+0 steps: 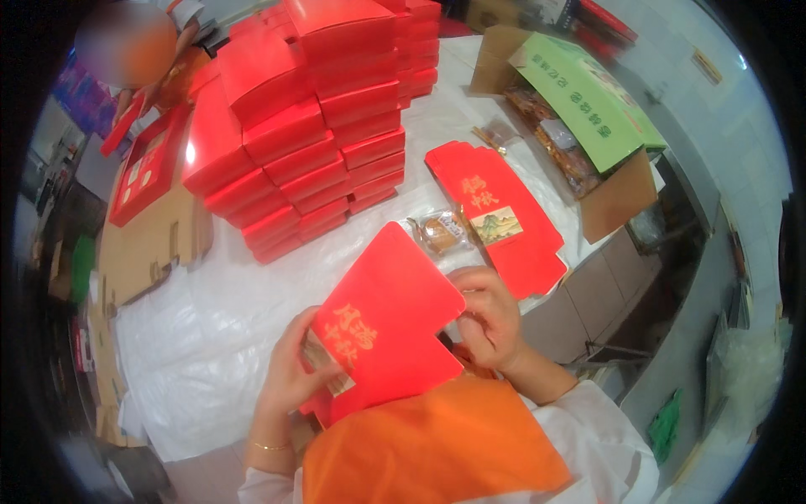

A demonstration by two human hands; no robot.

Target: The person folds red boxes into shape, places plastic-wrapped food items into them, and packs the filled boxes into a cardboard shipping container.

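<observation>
A partly folded red cardboard box (393, 302) with gold writing is in front of my orange apron (428, 447). My left hand (295, 368) grips its left side, the thumb lying over a small printed picture. At the right edge my right hand (488, 318) has curled fingers on a flap, and the fingertips are partly hidden. Just beyond the box lies a clear-wrapped mooncake (442, 233). To the right of it, a flat red carton blank (497, 217) rests on the table, with gold writing and a landscape picture.
Stacked red boxes (302, 138) rise high at the back left. An open green carton (585, 107) at the right holds wrapped items (551, 135). White plastic sheeting (208, 353) covers the table. Far left, a person (179, 63) handles an open red box (148, 170) on brown cardboard (151, 246).
</observation>
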